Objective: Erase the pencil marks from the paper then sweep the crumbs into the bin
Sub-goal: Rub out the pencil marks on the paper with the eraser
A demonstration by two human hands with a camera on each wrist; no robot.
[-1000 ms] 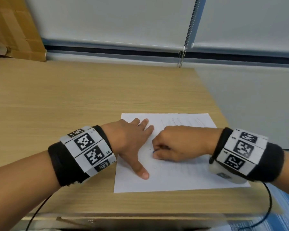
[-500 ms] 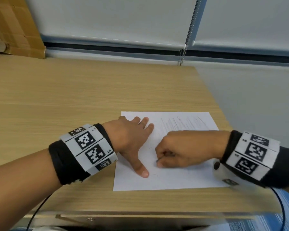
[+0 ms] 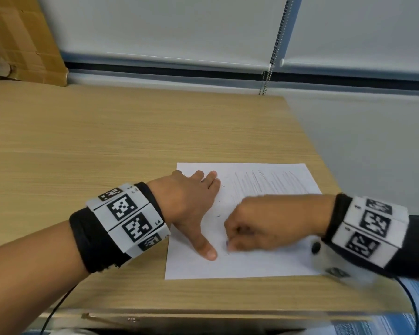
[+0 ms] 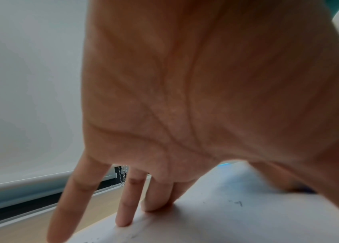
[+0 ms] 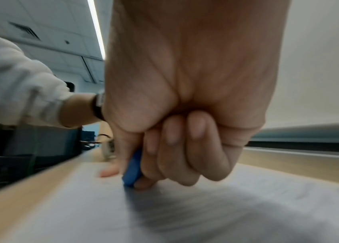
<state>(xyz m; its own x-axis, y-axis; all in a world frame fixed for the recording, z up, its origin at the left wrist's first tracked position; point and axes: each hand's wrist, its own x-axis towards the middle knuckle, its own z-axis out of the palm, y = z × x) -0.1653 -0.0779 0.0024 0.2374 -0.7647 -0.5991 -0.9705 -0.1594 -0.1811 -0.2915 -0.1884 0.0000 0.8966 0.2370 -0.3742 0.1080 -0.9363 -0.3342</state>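
A white sheet of paper [image 3: 259,262] lies near the front right of the wooden desk, with faint pencil strokes [image 3: 266,181] across its far half. My left hand [image 3: 191,204] lies flat on the sheet's left side, fingers straight, thumb pointing toward me. My right hand [image 3: 259,228] is curled and pinches a blue eraser [image 5: 132,169], whose tip touches the paper next to the left thumb. The right hand is motion-blurred. A few small dark crumbs [image 3: 218,215] lie between the hands. In the left wrist view the fingertips [image 4: 122,220] press on the paper [image 4: 237,223].
The wooden desk [image 3: 107,146] stretches left and back. A cardboard box [image 3: 22,39] stands at the far left corner. A window blind with a bead chain [image 3: 273,49] runs behind. The desk's right edge is close to the paper. No bin is in view.
My right hand with the eraser has moved toward me and to the right over the paper, uncovering more pencil strokes. The left hand has stayed flat on the sheet.
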